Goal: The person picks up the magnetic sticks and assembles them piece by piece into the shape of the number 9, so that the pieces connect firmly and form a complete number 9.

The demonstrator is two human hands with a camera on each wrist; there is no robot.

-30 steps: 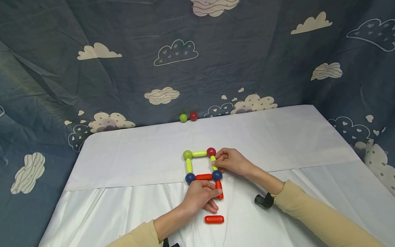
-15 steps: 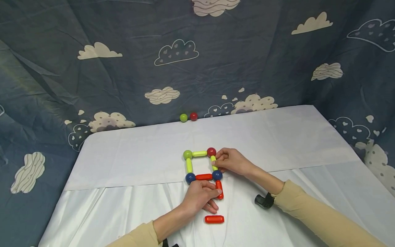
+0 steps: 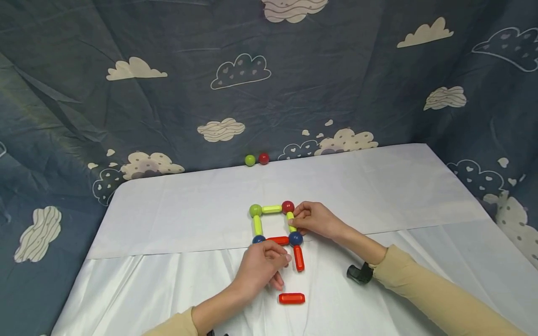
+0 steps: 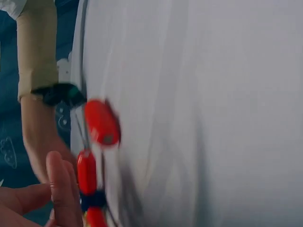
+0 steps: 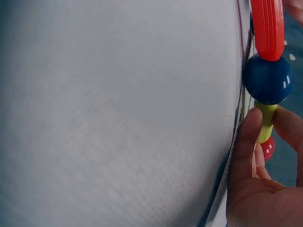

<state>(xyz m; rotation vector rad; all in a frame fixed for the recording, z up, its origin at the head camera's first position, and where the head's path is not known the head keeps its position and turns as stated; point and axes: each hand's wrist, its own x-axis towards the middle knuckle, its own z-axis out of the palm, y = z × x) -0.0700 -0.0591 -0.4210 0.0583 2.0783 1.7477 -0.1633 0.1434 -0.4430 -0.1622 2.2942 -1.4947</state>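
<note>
On the white cloth lies a square of magnetic building sticks and balls. A green ball and a red ball form its far corners, two blue balls its near ones. My right hand pinches the right-side yellow-green stick between thumb and fingers. From the near right blue ball a red stick points toward me. Just left of that stick is my left hand, holding nothing, its fingers apart from the stick. It partly covers the near left blue ball.
A loose red stick lies nearer to me on the cloth. At the table's far edge sit a spare green ball and a spare red ball. A dark cloud-patterned curtain hangs behind the table.
My left hand has let go of the red stick at the near right blue ball and moved a little left. The right hand has kept its pinch in the same place.
</note>
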